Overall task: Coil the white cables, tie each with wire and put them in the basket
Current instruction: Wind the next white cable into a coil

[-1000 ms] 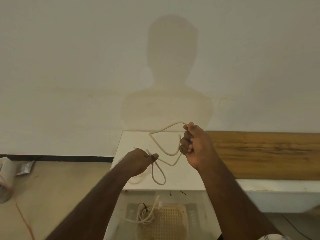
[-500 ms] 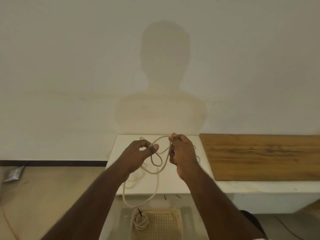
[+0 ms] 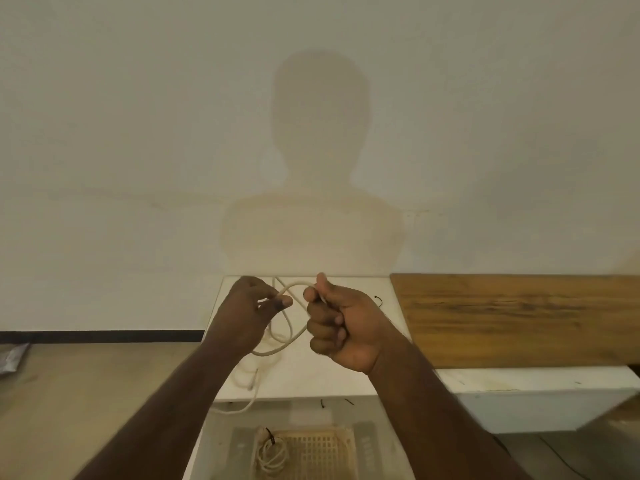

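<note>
A white cable (image 3: 290,336) loops in the air above the white table (image 3: 311,372). My left hand (image 3: 251,313) pinches it between thumb and fingers on the left. My right hand (image 3: 341,323) is closed in a fist around another part of the same cable, close to the left hand. The cable's slack trails down over the table's front edge. Below, the cream plastic basket (image 3: 322,452) holds one coiled white cable (image 3: 272,457) tied with dark wire. A short black wire tie (image 3: 378,300) lies on the table behind my right hand.
A wooden board (image 3: 519,320) lies on the table to the right. Two small dark wire pieces (image 3: 334,402) sit at the table's front edge. A plain wall rises behind the table. A silvery packet (image 3: 14,356) lies on the floor at far left.
Both hands have come closer together and lowered over the table. The wide loop between them has shrunk, and more slack now hangs over the front edge.
</note>
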